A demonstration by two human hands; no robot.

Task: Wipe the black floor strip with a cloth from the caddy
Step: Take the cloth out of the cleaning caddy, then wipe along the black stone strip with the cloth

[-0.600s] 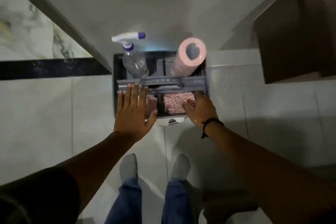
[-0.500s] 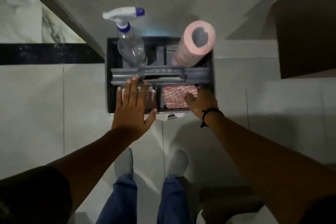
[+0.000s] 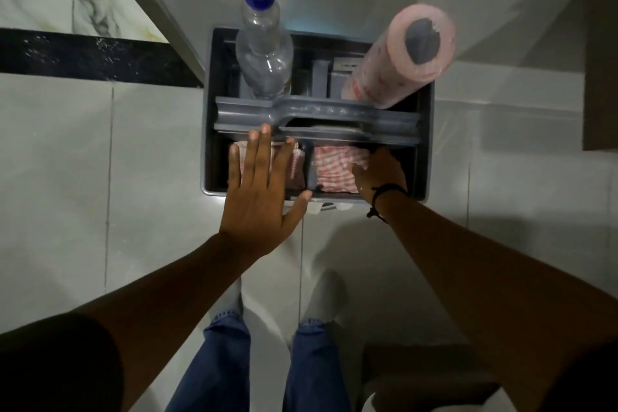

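A grey caddy (image 3: 424,150) stands on the floor against the wall, straight in front of my feet. Its near right compartment holds a red-and-white checked cloth (image 3: 331,170). My right hand (image 3: 379,174) reaches into that compartment, fingers curled down onto the cloth's right side. Another checked cloth (image 3: 296,167) lies in the near left compartment, mostly under my left hand (image 3: 259,197), which hovers flat with fingers spread, fingertips at the caddy's handle (image 3: 351,117). The black floor strip (image 3: 83,57) runs from the caddy off to the left.
A clear spray bottle (image 3: 264,53) with a white and blue trigger and a pink roll of cloths (image 3: 401,60) stand in the caddy's far compartments. A slanted door frame (image 3: 160,10) crosses the strip. A dark brown cabinet (image 3: 602,60) is at right. Pale floor tiles lie all around.
The view has come closer to the caddy. My right hand has pushed deeper into the right compartment and curled onto the checked cloth. My left hand stays spread above the left compartment.
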